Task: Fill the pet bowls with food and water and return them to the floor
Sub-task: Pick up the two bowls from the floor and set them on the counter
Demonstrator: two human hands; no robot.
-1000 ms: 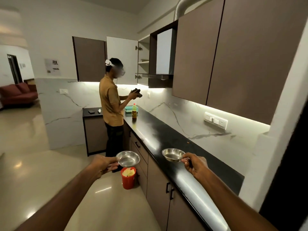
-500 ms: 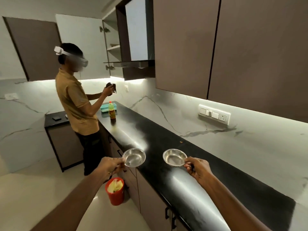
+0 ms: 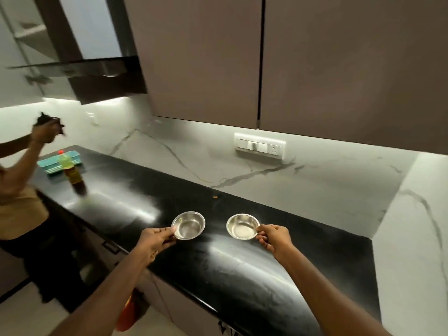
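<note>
Two small steel bowls, both empty, are held side by side over the black countertop [image 3: 242, 275]. My left hand [image 3: 155, 241] pinches the near rim of the left bowl [image 3: 189, 225]. My right hand [image 3: 274, 237] grips the right rim of the right bowl [image 3: 242, 226]. Whether the bowls touch the counter or hover just above it I cannot tell.
Another person [image 3: 21, 195] stands at the far left by the counter, holding a dark object up. A bottle of yellow liquid [image 3: 71, 172] and a teal tray [image 3: 58, 161] sit at the counter's far end. A red bin [image 3: 126, 316] stands on the floor below. Brown wall cabinets [image 3: 266, 57] hang overhead.
I have stepped closer and turned right toward the counter. Both bowls have moved from beside the counter edge to over its middle, still in my hands.
</note>
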